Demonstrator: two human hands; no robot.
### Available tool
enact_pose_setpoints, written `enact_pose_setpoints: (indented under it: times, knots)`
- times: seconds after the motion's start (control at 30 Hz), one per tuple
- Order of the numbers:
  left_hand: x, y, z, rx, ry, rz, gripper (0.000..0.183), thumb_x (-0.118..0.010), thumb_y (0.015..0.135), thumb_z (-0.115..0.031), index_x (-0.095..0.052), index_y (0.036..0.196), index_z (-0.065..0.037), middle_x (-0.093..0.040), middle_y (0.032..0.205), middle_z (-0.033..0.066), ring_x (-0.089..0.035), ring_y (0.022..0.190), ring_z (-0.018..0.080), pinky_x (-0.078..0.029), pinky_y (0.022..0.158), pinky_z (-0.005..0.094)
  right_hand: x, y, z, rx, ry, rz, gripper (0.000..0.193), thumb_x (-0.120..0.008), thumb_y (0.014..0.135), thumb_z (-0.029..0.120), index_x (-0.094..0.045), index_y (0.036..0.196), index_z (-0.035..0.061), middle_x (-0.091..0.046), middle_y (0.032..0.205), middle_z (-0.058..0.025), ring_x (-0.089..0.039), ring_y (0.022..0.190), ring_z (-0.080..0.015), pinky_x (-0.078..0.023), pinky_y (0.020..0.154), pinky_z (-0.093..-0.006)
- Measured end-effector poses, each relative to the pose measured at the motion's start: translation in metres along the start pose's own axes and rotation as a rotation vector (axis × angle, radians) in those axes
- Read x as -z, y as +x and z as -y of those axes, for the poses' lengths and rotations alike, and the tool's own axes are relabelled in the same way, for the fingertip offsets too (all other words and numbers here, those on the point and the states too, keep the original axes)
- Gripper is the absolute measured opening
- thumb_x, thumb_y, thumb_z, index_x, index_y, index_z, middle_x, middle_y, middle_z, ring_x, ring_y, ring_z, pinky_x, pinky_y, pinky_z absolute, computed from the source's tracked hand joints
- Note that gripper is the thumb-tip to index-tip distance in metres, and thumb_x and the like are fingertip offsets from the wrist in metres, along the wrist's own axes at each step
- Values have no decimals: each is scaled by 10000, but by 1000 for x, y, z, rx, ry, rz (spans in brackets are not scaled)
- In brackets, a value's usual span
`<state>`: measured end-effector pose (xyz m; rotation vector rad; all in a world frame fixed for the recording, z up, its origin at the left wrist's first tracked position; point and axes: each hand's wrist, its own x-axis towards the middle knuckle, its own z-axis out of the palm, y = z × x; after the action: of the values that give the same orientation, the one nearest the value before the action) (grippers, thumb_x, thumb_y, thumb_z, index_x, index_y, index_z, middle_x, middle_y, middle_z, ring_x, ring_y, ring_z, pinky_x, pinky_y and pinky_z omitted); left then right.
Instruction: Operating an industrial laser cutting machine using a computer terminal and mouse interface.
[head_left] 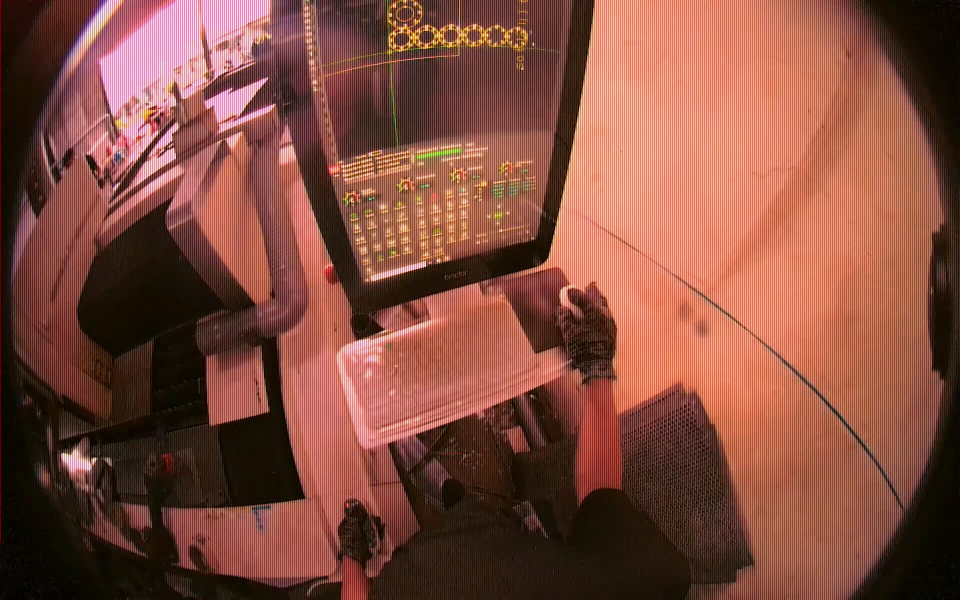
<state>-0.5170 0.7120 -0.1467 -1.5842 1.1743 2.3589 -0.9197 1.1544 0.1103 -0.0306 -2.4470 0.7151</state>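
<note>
My right hand [588, 335], in a dark patterned work glove, curls over a white computer mouse [570, 297]. The mouse sits on a dark pad [535, 303] at the right end of a keyboard shelf. Beside it, a keyboard under a pale cover [435, 372] fills the rest of the shelf. Above stands a large monitor [430, 130] with a row of ring-shaped outlines and a grid of icons on it. My left hand [357, 532], gloved alike, is low by the machine's near edge. Its fingers look closed, and what they hold, if anything, is hidden.
A large machine with a pale frame [325, 430] runs along the left, with a grey hose [270, 230] bending down beside a sloped housing. Perforated mats [685, 480] lie on the floor at right. A thin dark cable [760, 335] curves across the pale floor.
</note>
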Motion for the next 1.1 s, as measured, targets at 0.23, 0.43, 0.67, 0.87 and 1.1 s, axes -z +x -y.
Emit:
enact_pose_setpoints:
  times: [0.23,0.43,0.67,0.87,1.1]
  knots:
    - [-8,-9,-4,-6,14,-71,512,-752,877,-571,-657,937,-72,-667,747,131,-657,619,300,-604,592,439,0,1,-1,39,-70,-6,369,-777,804,230,-749,1153,114,-604,1381,-235,-617,1225,-387,-503,1054,-434]
    - [-5,-6,-4,-50,39,-28,512,-766,867,-563,-665,972,-72,-678,762,137,-663,607,307,-604,589,445,0,-2,-1,33,-41,-27,385,-773,806,232,-742,1170,111,-595,1394,-236,-619,1224,-384,-504,1051,-434]
    - [1,-1,0,-26,83,-25,551,-786,843,-568,-671,999,-52,-701,791,151,-678,619,310,-600,587,441,2,-2,-1,31,-17,5,411,-773,817,238,-728,1207,114,-573,1429,-232,-598,1266,-379,-500,1063,-422]
    - [5,2,1,-18,98,-20,567,-781,844,-577,-676,982,-37,-705,786,152,-686,628,304,-597,580,431,7,-1,1,-25,93,76,419,-766,835,242,-720,1234,126,-560,1446,-230,-582,1293,-377,-494,1073,-419]
    - [0,-1,2,-35,-31,30,543,-733,878,-602,-665,893,-63,-675,726,126,-660,593,276,-583,557,412,-3,0,-3,30,3,9,426,-786,822,235,-723,1226,116,-562,1441,-237,-589,1285,-377,-498,1071,-421]
